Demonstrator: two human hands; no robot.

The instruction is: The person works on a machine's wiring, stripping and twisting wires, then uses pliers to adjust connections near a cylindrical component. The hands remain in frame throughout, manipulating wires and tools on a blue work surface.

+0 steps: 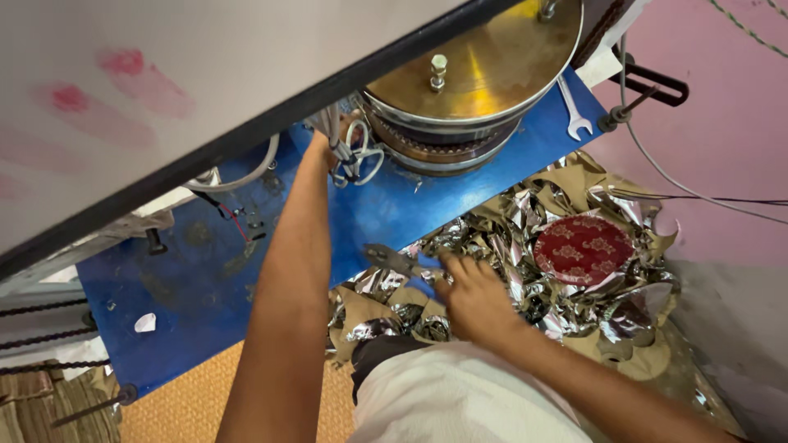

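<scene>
left hand is far up by the round brass die, its fingers hidden among the cables, so i can't tell their state. right hand rests with fingers spread on the silver foil scrap, near right. one red patterned plate lies formed on the heap; plenty of offcuts remain.
</scene>
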